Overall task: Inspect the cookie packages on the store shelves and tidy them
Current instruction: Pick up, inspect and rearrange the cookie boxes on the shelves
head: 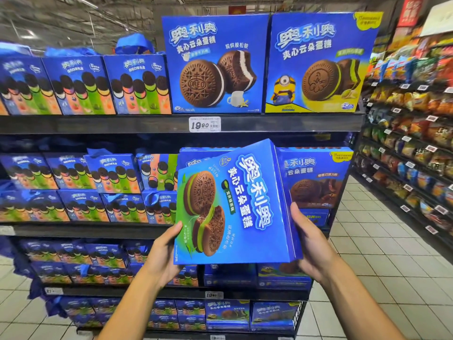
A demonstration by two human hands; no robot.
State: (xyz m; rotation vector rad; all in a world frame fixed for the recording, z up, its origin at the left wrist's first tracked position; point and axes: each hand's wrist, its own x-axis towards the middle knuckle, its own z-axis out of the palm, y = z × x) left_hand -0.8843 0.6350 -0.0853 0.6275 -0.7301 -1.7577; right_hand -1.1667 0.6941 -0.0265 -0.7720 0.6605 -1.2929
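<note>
I hold a big blue cookie box with green-filled sandwich cakes (232,207) in front of the second shelf, turned on its side so the print runs sideways. My left hand (165,251) grips its lower left edge, thumb on the front face. My right hand (310,244) grips the right side, fingers behind the box. Behind it stand more blue boxes (316,177) of the same size. On the top shelf two large boxes stand upright: a white-cream box (215,65) and a yellow-cartoon box (318,62).
Smaller blue gift boxes with rows of cookies (81,84) fill the left of the top shelf and the shelves below (110,173). A price tag (204,124) hangs on the top shelf edge. A snack-bag aisle (411,133) runs along the right, with tiled floor (382,266) between.
</note>
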